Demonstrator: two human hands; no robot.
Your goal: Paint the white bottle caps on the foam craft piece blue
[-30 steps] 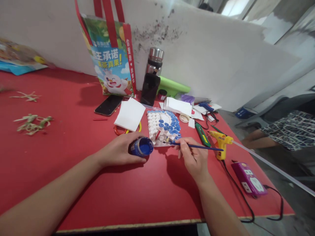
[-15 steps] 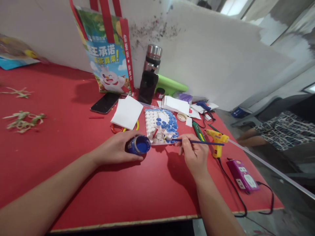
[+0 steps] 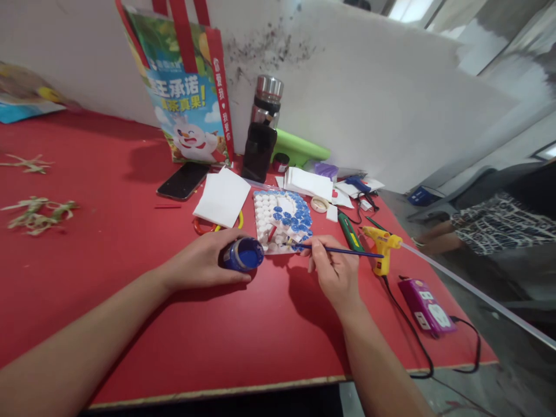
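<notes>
While the blue-and-white panel (image 3: 264, 215) lies on the red counter (image 3: 260, 341), paper sheet (image 3: 221, 197) left, tape roll (image 3: 320, 210) right, bottle (image 3: 268, 88) behind, left hand (image 3: 208, 262) clasps the tilted paint jar (image 3: 237, 255). Right hand (image 3: 336, 271) pinches the brush (image 3: 347, 251) sideways, tip at panel's near part.

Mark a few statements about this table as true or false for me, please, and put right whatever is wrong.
1. The left hand holds an open jar of blue paint. True.
2. The green cutter lies between the dotted panel and the yellow glue gun. True.
3. The right hand grips the yellow glue gun. False: it holds a thin paintbrush.
4. All the round pieces on the dotted panel are blue. False: many are white.
5. The shopping bag has toppled over. False: it stands upright.
</notes>
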